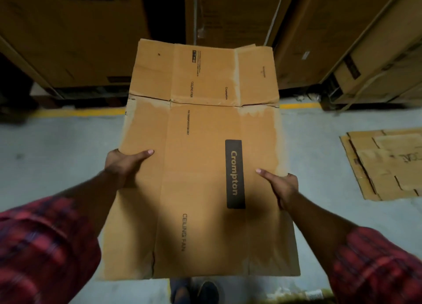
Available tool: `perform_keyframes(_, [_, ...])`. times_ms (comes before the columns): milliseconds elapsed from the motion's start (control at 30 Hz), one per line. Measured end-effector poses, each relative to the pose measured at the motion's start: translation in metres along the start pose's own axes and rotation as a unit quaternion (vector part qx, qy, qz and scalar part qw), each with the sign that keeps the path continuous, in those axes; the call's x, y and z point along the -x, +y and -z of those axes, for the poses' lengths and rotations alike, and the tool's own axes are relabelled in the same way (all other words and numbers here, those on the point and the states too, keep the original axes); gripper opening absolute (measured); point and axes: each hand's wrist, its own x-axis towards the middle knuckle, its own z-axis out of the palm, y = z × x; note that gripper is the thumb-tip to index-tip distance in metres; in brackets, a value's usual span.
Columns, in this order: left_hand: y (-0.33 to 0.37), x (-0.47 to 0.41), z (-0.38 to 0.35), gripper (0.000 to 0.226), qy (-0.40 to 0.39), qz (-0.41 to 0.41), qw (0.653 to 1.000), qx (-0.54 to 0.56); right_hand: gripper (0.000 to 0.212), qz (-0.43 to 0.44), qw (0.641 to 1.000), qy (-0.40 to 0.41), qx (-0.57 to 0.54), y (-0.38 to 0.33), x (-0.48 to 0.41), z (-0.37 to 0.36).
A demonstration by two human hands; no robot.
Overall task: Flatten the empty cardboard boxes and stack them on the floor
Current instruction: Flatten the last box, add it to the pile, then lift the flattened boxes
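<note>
A flattened brown cardboard box [201, 157], printed "Crompton" and "CEILING FAN", is held flat in the air in front of me, above the grey floor. My left hand [124, 164] grips its left edge, thumb lying on top and fingers hidden underneath. My right hand [282, 185] grips the right edge the same way, thumb on the top face. The box's far flaps are spread out flat. A pile of flattened cardboard [386, 164] lies on the floor to the right.
Tall stacked cartons [75, 34] stand along the far side, with more cartons [356, 36] at the back right. A yellow line [77, 112] runs across the floor in front of them. My shoes [194, 291] show below the box.
</note>
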Motion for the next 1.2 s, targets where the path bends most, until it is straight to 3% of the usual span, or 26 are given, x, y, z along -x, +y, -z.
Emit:
perform_keyframes(133, [0.029, 0.049, 0.078, 0.061, 0.034, -0.003, 0.999, 0.026, 0.145, 0.025, 0.999, -0.022, -0.003, -0.035, 0.059, -0.012])
perform_keyframes(367, [0.03, 0.126, 0.196, 0.078, 0.087, 0.02, 0.994, 0.067, 0.137, 0.056, 0.996, -0.073, 0.011, -0.074, 0.154, -0.041])
perform_keyframes(533, [0.033, 0.152, 0.263, 0.064, 0.129, 0.015, 0.989, 0.076, 0.105, 0.071, 0.991, -0.113, 0.002, -0.097, 0.218, -0.08])
perform_keyframes(600, [0.032, 0.146, 0.293, 0.073, 0.143, 0.016, 0.986, 0.081, 0.104, 0.074, 0.989, -0.13, 0.004, -0.105, 0.239, -0.104])
perform_keyframes(700, [0.032, 0.126, 0.338, 0.065, 0.162, -0.012, 0.985, 0.054, 0.096, 0.07, 0.987, -0.144, 0.002, -0.115, 0.262, -0.148])
perform_keyframes(767, [0.028, 0.104, 0.369, 0.067, 0.174, -0.011, 0.984, 0.042, 0.105, 0.063, 0.987, -0.15, 0.001, -0.12, 0.269, -0.186])
perform_keyframes(933, [0.011, 0.025, 0.447, 0.106, 0.167, 0.012, 0.985, 0.031, 0.11, 0.06, 0.988, -0.144, 0.011, -0.126, 0.288, -0.28])
perform_keyframes(1067, [0.001, -0.021, 0.498, 0.093, 0.168, 0.017, 0.985, 0.033, 0.108, 0.066, 0.988, -0.133, 0.03, -0.127, 0.311, -0.354])
perform_keyframes(1200, [-0.023, -0.076, 0.538, 0.085, 0.167, 0.042, 0.985, 0.031, 0.127, 0.035, 0.988, -0.141, 0.054, -0.107, 0.315, -0.428])
